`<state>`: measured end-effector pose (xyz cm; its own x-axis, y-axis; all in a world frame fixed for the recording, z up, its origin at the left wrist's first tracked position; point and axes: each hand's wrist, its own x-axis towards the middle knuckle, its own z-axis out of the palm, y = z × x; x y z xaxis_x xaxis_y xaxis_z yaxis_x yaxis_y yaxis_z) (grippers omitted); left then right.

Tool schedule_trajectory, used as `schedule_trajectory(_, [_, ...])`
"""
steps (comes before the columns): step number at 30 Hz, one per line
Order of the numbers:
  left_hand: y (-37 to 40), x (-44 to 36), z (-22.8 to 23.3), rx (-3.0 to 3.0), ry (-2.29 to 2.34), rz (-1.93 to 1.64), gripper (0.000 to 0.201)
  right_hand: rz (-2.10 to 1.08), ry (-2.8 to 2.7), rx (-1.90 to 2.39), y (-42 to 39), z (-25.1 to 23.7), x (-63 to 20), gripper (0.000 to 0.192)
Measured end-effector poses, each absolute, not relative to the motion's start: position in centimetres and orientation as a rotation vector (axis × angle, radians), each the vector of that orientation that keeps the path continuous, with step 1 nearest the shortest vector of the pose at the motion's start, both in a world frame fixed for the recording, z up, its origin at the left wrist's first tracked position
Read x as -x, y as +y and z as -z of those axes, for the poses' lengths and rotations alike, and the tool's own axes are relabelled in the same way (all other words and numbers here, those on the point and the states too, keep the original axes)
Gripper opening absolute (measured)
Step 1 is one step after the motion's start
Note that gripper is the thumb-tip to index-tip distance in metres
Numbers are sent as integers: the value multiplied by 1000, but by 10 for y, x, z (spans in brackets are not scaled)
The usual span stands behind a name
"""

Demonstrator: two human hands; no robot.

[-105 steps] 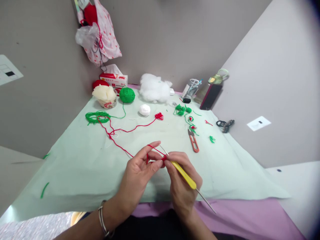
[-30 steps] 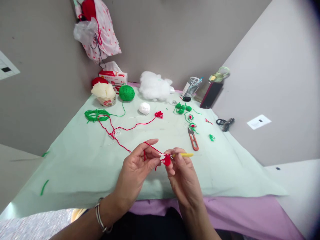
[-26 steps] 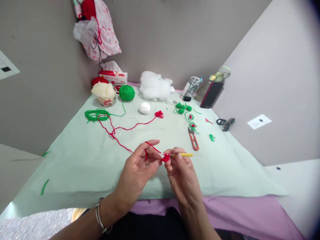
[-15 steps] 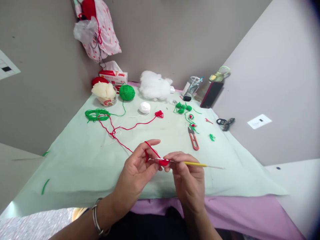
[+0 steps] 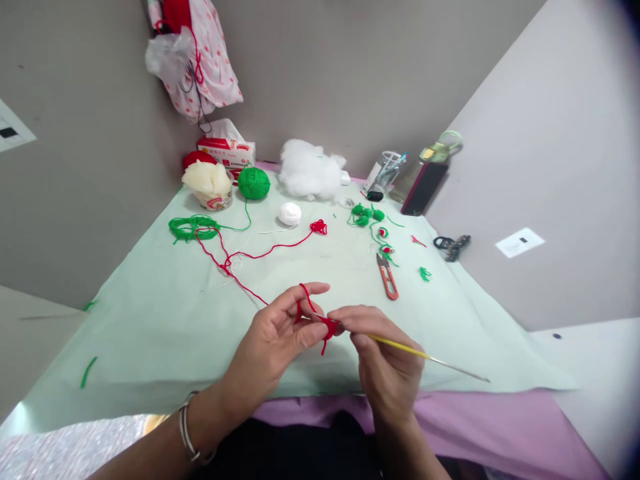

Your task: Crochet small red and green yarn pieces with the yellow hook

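My left hand (image 5: 273, 340) pinches a small red crochet piece (image 5: 329, 327) between thumb and fingers. Red yarn (image 5: 250, 291) runs from the table over its raised index finger and down to the piece. In my right hand (image 5: 387, 357) is a crochet hook (image 5: 400, 345) with a yellow grip, its bare metal end pointing down to the right. The hook's working tip meets the red piece, partly hidden by fingers. A short red tail hangs below the piece. A loose red yarn bundle (image 5: 319, 227) lies beyond my hands.
Orange-handled thread snips (image 5: 387, 277) lie right of my hands. Behind are a white yarn ball (image 5: 290, 214), green yarn ball (image 5: 254, 183), white stuffing (image 5: 311, 171) and small green pieces (image 5: 363, 215). A phone (image 5: 425, 189) leans on a bottle (image 5: 440, 148) at the back right.
My right hand has moved slightly right and down, and the hook now tilts more steeply. The red piece has turned, showing its hanging tail. My left hand has shifted slightly right.
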<state>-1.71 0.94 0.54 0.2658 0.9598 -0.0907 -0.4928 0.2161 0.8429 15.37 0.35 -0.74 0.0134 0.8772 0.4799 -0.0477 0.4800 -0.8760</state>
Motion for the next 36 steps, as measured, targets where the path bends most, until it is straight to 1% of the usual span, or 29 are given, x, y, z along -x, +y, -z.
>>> schedule_trajectory(5, [10, 15, -4, -779, 712, -1110, 50, -993, -1208, 800, 7, 11, -150, 11])
schedule_trajectory(7, [11, 16, -3, -780, 734, -1113, 48, -1099, -1127, 772, 10, 11, -148, 10])
schedule_trajectory(10, [14, 16, -3, -783, 748, -1116, 43, -1234, -1019, 745, 15, 8, -145, 14])
schedule_trajectory(14, [16, 18, -4, -821, 762, -1152, 38, -1277, -1007, 732, 18, 5, -147, 17])
schedule_trajectory(16, [16, 18, -5, -850, 800, -1179, 37, -1215, -1086, 761, 16, 4, -150, 19])
schedule_trajectory(18, [15, 18, -6, -880, 845, -1204, 37, -1078, -1224, 825, 12, 3, -153, 19])
schedule_trajectory(21, [15, 17, -7, -932, 928, -1241, 39, -783, -1488, 885, 3, 3, -156, 26])
schedule_trajectory(26, [12, 12, -3, -1051, 1075, -1344, 40, -290, -1816, 796, 0, 14, -153, 42])
schedule_trajectory(29, [12, 9, -2, -965, 1024, -1313, 47, 22, -1858, 795, 4, 25, -150, 44])
schedule_trajectory(31, [13, 8, -3, -787, 891, -1198, 55, 190, -1881, 824, 6, 29, -149, 42])
schedule_trajectory(32, [14, 8, -4, -692, 820, -1133, 58, 210, -1878, 841, 6, 29, -149, 41])
schedule_trajectory(33, [16, 9, -5, -609, 765, -1080, 60, 163, -1861, 855, 6, 28, -150, 40])
schedule_trajectory(36, [19, 13, -10, -496, 705, -1041, 55, -221, -1655, 851, 6, 21, -151, 33])
